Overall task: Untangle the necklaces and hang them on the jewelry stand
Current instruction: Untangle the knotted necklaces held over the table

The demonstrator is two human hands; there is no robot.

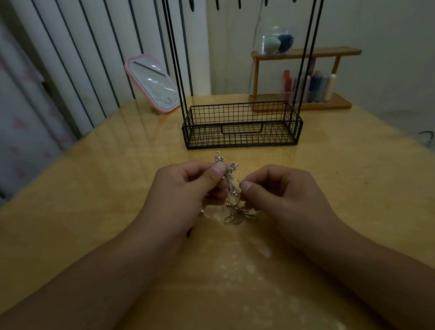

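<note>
Tangled necklaces [231, 189] pinched by left hand [187, 188] and right hand [277, 189], held apart above table [88, 195] for strand separation; jewelry stand [242, 125] hooks unused.

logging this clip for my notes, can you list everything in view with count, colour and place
tangled silver chain necklaces: one bunch, silver, held between both hands above the table
black wire jewelry stand with basket base: one, black, table centre, hooks bare
pink-framed tabletop mirror: one, pink, back left
small wooden two-tier shelf: one, brown, back right, holding bottles
clear jar of makeup sponges: one, atop shelf
glossy wooden table: one, tan
left hand: pinches necklaces
right hand: pinches necklaces
</note>
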